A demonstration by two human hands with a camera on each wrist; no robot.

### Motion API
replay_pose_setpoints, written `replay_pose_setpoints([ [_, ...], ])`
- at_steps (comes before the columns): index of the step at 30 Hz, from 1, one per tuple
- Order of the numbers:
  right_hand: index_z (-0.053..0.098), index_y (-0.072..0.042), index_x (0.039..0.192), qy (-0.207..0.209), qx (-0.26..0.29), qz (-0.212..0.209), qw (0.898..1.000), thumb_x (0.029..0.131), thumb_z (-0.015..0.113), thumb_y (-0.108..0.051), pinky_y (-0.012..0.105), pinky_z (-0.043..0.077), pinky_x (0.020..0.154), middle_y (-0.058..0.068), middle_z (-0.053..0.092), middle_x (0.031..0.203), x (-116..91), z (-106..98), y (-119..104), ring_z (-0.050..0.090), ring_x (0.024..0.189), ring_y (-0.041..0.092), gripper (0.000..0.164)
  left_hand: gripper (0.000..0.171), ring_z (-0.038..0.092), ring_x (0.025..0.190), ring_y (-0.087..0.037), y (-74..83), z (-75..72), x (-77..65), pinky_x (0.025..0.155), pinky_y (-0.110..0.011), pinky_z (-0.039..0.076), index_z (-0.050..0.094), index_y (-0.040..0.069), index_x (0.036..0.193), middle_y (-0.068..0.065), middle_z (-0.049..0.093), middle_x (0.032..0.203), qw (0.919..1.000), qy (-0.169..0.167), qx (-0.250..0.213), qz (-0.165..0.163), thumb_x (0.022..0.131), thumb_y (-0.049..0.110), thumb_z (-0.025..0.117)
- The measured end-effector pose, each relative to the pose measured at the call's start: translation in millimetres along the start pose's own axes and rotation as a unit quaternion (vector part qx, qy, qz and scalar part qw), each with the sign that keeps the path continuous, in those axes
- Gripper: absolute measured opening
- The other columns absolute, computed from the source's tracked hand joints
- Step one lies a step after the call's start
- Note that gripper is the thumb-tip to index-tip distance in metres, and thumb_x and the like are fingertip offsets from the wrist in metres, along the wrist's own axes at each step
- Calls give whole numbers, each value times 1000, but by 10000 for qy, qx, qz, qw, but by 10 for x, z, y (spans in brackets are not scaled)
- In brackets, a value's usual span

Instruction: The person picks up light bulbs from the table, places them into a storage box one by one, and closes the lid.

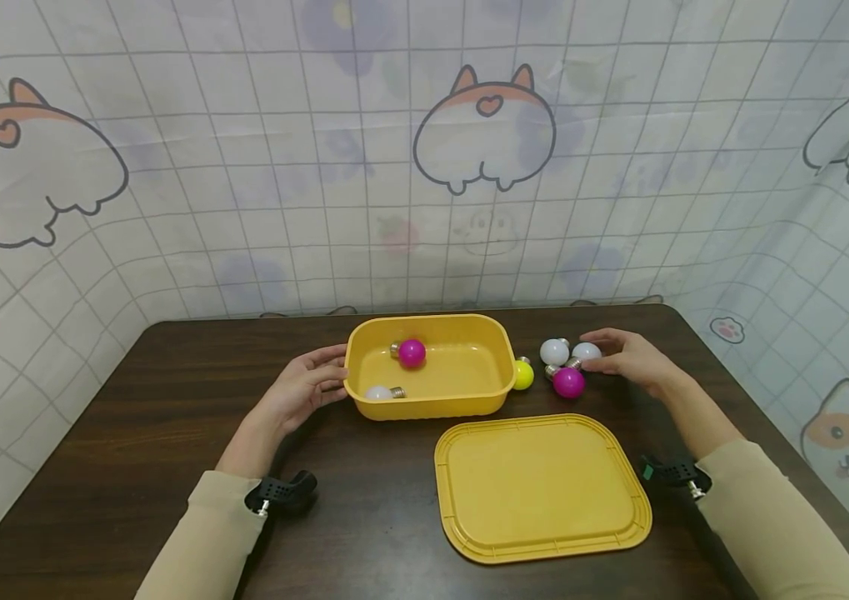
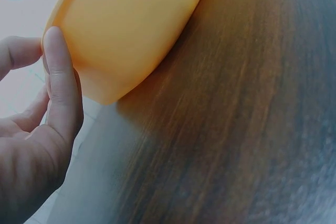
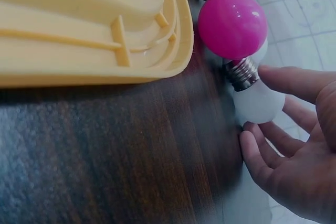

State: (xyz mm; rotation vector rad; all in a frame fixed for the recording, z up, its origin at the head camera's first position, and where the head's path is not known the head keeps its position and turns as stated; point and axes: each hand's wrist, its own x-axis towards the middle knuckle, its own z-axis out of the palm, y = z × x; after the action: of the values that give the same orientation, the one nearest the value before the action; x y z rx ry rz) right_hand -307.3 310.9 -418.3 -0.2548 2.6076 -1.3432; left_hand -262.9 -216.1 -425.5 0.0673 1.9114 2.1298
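Observation:
A yellow plastic box (image 1: 461,407) stands near the table's back edge, with a magenta light bulb (image 1: 412,353) and a white bulb (image 1: 377,392) lying inside. My left hand (image 1: 309,385) holds the box's left end, its fingertips at the rim. To the right of the box, my right hand (image 1: 630,360) has its thumb and fingers around a white light bulb (image 3: 258,104). Against that bulb lies another magenta bulb (image 3: 232,25), its metal base overlapping the white one in the right wrist view. A second loose white bulb (image 1: 554,352) is just left of them.
A yellow bulb (image 1: 523,374) sits close by the box's right end. The flat yellow lid (image 1: 544,487) lies on the dark wooden table (image 1: 364,500) in front of the bulbs. Behind the table hangs a tiled-pattern wall covering (image 1: 304,233) with cartoon animals.

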Motion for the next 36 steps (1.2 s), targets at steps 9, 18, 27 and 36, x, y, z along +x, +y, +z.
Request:
replay_pose_setpoints([
  [9,51,6,143,44,-69,-8,10000,96,74,-21,37,49,92,31,53,137,-19,5,-4,53,119,38,58,57,70,101,-20,4,17,-5,84,-28,60,38,-2,154,-26,50,144,10000,59,-9,-26,102,1,61],
  [18,52,6,142,136,-15,9,9999,96,74,-18,42,47,96,33,52,137,-32,27,-7,52,119,41,56,57,70,100,-19,7,23,-13,84,-28,60,38,-2,154,-27,50,144,10000,27,-46,-25,102,2,61],
  [27,51,6,143,207,43,-54,9998,97,73,-17,34,55,93,32,53,134,-32,-4,31,55,115,37,56,58,70,99,-18,19,23,-19,84,-27,60,36,-3,155,-28,48,144,10000,0,-47,-25,103,2,60],
  [36,47,9,145,191,361,24,9992,98,71,-11,39,56,97,32,49,137,-28,-34,91,55,114,34,56,57,70,100,-19,16,23,-17,84,-27,60,35,-4,155,-29,48,144,10000,-25,-53,-25,103,1,59],
])
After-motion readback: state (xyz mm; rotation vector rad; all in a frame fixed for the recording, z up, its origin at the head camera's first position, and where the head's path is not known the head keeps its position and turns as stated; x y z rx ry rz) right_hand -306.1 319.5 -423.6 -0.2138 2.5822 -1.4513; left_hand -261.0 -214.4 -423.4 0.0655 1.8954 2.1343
